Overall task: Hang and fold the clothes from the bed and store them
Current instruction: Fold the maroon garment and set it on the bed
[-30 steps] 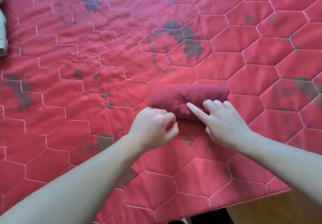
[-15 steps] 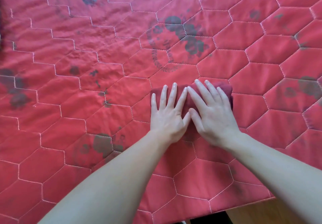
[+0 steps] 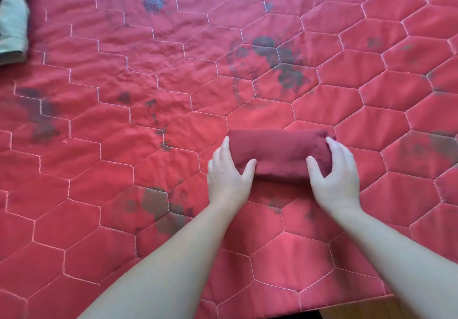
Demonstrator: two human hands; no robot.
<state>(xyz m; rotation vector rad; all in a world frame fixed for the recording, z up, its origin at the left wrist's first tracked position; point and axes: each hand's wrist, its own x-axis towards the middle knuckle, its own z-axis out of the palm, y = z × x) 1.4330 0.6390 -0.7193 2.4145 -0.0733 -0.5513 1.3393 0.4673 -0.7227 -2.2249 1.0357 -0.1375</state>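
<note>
A dark red garment (image 3: pixel 278 153), folded into a compact oblong bundle, lies on the red quilted bedspread (image 3: pixel 173 75) near the bed's front edge. My left hand (image 3: pixel 226 175) grips its left end, thumb on the near side and fingers wrapped round the end. My right hand (image 3: pixel 334 173) grips its right end in the same way, thumb in front and fingers curled over the end. The bundle rests on the bed between both hands.
A pale greyish-green garment (image 3: pixel 11 21) lies at the far left edge of the bedspread. The bed's front edge and a wooden surface (image 3: pixel 386 310) show at the bottom right.
Half a second ago both hands pressed flat on top of the bundle. They have moved apart to its two ends and now hold it from the sides.
</note>
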